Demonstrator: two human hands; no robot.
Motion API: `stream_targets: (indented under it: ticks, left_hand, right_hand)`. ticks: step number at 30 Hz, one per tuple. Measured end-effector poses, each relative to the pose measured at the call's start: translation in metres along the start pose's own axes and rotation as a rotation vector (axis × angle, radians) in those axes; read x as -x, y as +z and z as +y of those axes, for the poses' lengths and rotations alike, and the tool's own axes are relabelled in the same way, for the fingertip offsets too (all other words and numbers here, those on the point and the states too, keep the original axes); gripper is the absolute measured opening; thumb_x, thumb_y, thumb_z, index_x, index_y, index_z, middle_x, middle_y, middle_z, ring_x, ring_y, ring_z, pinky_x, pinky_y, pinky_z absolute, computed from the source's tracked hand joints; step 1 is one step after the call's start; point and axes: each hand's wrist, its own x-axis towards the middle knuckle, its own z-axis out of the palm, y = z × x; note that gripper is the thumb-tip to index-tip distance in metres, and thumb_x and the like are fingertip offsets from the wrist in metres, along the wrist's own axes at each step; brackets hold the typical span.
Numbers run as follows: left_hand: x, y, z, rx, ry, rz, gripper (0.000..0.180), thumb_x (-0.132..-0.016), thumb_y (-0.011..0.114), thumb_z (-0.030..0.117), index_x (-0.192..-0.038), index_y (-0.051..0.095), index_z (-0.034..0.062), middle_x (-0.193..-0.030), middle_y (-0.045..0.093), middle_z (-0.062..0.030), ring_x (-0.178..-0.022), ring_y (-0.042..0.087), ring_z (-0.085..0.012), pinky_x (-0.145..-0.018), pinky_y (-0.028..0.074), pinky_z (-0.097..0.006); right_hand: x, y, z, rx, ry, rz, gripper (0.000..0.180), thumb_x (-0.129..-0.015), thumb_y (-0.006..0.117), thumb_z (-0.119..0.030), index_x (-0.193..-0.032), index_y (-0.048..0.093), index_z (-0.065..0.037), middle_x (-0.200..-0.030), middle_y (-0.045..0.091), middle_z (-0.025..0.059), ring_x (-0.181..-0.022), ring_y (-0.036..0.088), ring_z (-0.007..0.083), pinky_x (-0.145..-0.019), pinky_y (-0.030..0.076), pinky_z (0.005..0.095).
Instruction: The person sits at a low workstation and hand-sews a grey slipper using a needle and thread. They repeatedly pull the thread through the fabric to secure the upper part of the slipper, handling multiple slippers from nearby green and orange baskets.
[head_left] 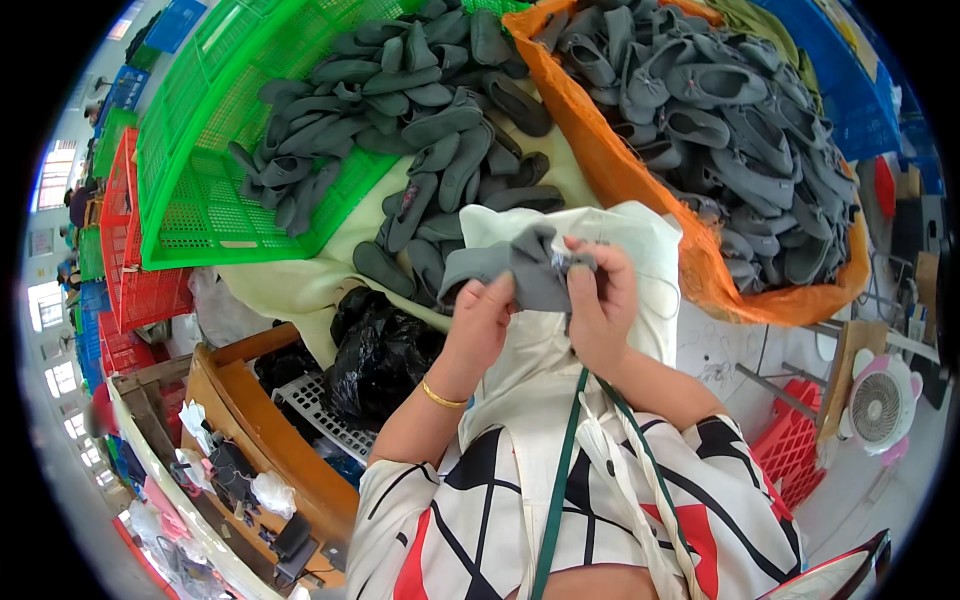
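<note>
A grey fabric shoe (525,270) is held between my two hands, over the white cloth (640,240) on my lap. My left hand (485,318), with a gold bangle at the wrist, pinches the shoe's near left edge between thumb and fingers. My right hand (605,305) is closed on its right end, where a small shiny bit shows by the thumb; I cannot make out what it is. Just beyond my hands, a heap of grey shoes (440,180) spills over a pale cloth.
A green plastic crate (190,190) lies tipped at the far left, with shoes in it. An orange sack (610,180) full of grey shoes stands at the far right. Black plastic bags (385,340) and a wooden drawer (250,400) are at left. A fan (880,405) sits at right.
</note>
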Motion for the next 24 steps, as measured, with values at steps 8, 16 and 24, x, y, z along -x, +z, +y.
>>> stream_targets:
  ticks: [8, 16, 24]
  left_hand:
    - [0.049, 0.013, -0.038, -0.086, -0.048, 0.147, 0.028, -0.1, 0.059, 0.021, -0.118, 0.061, -0.0007, -0.122, 0.063, -0.008, -0.116, 0.057, -0.0179, -0.107, 0.04, -0.034]
    - [0.044, 0.013, -0.061, 0.094, -0.094, 0.35, 0.019, -0.099, 0.059, 0.017, -0.111, 0.062, 0.0021, -0.111, 0.064, -0.0056, -0.1, 0.061, -0.0137, -0.087, 0.051, -0.03]
    - [0.033, 0.024, -0.067, 0.135, -0.013, 0.615, 0.019, -0.094, 0.066, 0.011, -0.106, 0.063, -0.0033, -0.106, 0.067, -0.0089, -0.093, 0.065, -0.017, -0.084, 0.054, -0.032]
  right_hand:
    - [-0.019, -0.036, 0.002, -0.194, 0.333, 0.122, 0.013, -0.099, 0.059, -0.011, -0.109, 0.058, -0.003, -0.093, 0.059, -0.0047, -0.083, 0.051, 0.0012, -0.073, 0.043, 0.0177]
    - [0.059, -0.05, 0.019, 0.351, 0.447, -0.558, 0.016, -0.094, 0.063, -0.011, -0.106, 0.065, -0.001, -0.09, 0.068, 0.007, -0.08, 0.062, 0.0104, -0.072, 0.049, 0.025]
    - [0.044, -0.065, 0.019, 0.259, 0.593, -0.373, 0.009, -0.094, 0.06, -0.007, -0.098, 0.063, -0.001, -0.083, 0.068, 0.0083, -0.072, 0.065, 0.0134, -0.067, 0.051, 0.0274]
